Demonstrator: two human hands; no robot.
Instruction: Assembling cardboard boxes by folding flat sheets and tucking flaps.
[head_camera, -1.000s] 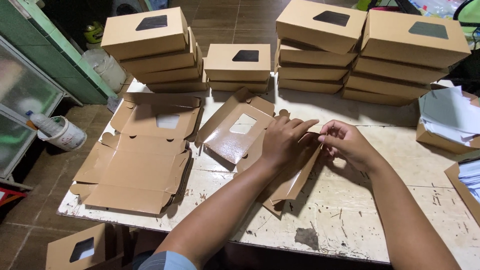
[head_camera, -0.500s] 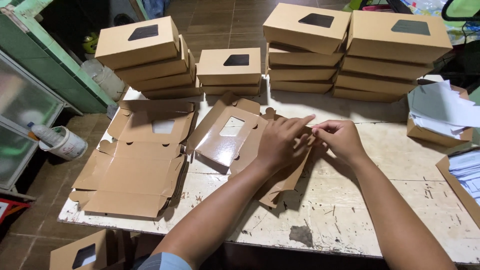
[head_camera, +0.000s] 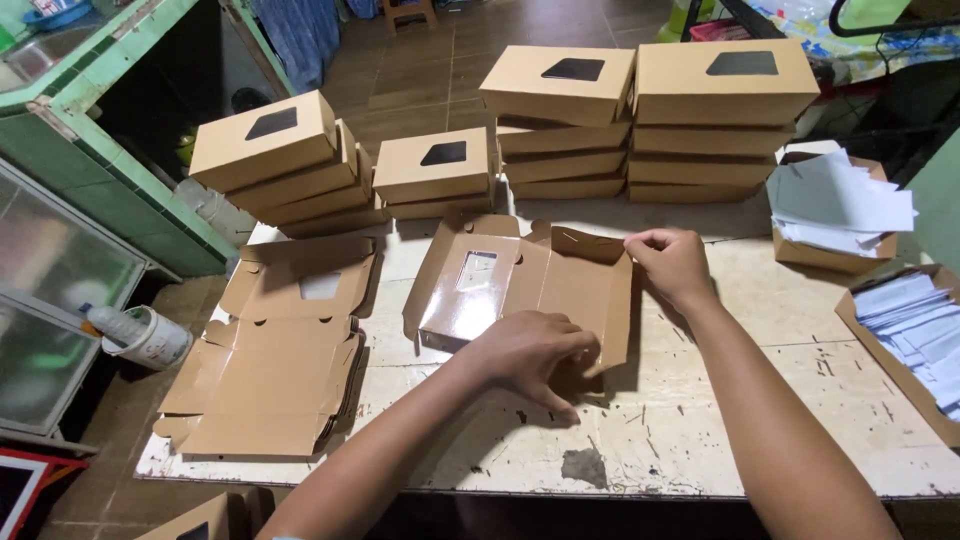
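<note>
A worn white table (head_camera: 760, 400) stood over a brown tiled floor, with stacks of closed window boxes (head_camera: 640, 120) along its far edge. A pile of flat box blanks (head_camera: 280, 370) lay at the left. At the middle sat a half-folded box (head_camera: 520, 285), its side wall raised. The left hand (head_camera: 530, 350) pressed its near corner, fingers curled; the right hand (head_camera: 672, 262) pinched its far corner.

Two bare forearms are entering from the bottom of the frame, showing no rings, watch or gloves. The left hand (head_camera: 530, 352) and right hand (head_camera: 672, 262) are showing short, unpainted nails. No sleeve is showing on either arm.
</note>
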